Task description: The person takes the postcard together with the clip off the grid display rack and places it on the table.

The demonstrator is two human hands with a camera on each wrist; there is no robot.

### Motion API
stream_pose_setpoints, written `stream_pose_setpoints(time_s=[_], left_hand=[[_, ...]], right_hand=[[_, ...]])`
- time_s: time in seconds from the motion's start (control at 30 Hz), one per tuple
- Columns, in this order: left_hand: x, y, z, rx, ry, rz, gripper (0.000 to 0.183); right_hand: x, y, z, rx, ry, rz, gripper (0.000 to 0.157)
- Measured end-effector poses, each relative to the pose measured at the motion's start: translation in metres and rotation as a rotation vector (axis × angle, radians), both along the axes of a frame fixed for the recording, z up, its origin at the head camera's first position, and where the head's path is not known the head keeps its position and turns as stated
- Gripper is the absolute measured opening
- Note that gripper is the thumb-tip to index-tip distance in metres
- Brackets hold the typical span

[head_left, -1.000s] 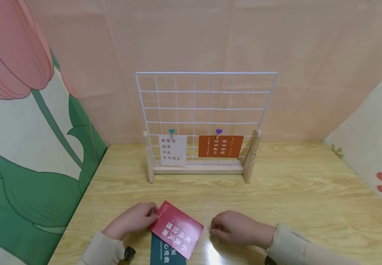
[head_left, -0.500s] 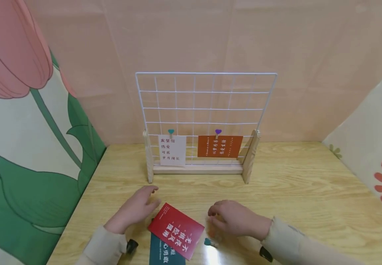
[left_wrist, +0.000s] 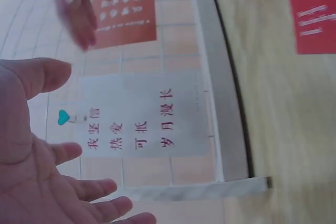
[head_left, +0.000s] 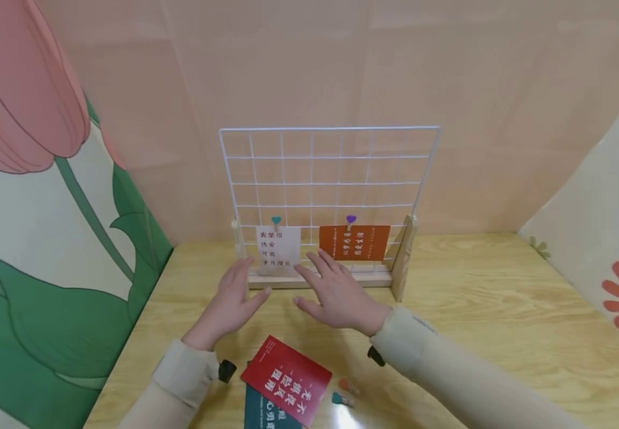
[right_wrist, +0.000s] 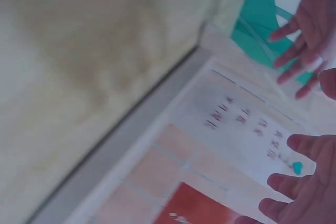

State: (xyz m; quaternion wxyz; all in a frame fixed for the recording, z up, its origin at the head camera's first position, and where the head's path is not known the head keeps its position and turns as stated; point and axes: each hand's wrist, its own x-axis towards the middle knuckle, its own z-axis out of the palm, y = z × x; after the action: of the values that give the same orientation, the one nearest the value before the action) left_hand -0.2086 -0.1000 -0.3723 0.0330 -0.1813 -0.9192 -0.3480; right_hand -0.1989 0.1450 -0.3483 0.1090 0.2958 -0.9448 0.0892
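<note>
Both hands reach toward a white wire grid rack (head_left: 330, 127) on a wooden stand. My left hand (head_left: 230, 301) is spread with nothing in it, near the rack's left post. Fingers straight, my right hand (head_left: 338, 295) is held out in front of the rack's middle. A white card (head_left: 279, 247) hangs on the grid from a teal heart clip (left_wrist: 63, 117). Right of it hangs an orange card (head_left: 365, 243) under a purple heart clip (head_left: 351, 220); the right fingertips overlap its lower left corner in the head view.
On the table (head_left: 475, 310) nearer the body, a red card (head_left: 288, 375) lies across a dark teal card (head_left: 266, 411). Beside them lie an orange clip (head_left: 348, 386) and a teal clip (head_left: 341, 399). A pink backdrop (head_left: 288, 59) stands behind the rack.
My left hand has left the red card and my right hand has let go of the small clips, now lying on the table. Both hands have moved forward to the rack, fingers spreading.
</note>
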Motion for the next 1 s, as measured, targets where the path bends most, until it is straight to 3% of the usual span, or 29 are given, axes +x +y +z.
stream_pose_setpoints(time_s=[0.37, 0.57, 1.0], left_hand=[[-0.016, 0.008, 0.009, -0.014, -0.003, -0.024, 0.081], [-0.019, 0.014, 0.013, -0.024, 0.003, -0.01, 0.08], [-0.032, 0.018, 0.01, 0.043, -0.008, -0.025, 0.077]], right_hand=[[-0.033, -0.026, 0.034, 0.006, -0.021, -0.009, 0.062], [-0.041, -0.033, 0.042, 0.016, 0.021, 0.007, 0.061], [-0.055, -0.046, 0.05, 0.036, -0.053, -0.075, 0.061]])
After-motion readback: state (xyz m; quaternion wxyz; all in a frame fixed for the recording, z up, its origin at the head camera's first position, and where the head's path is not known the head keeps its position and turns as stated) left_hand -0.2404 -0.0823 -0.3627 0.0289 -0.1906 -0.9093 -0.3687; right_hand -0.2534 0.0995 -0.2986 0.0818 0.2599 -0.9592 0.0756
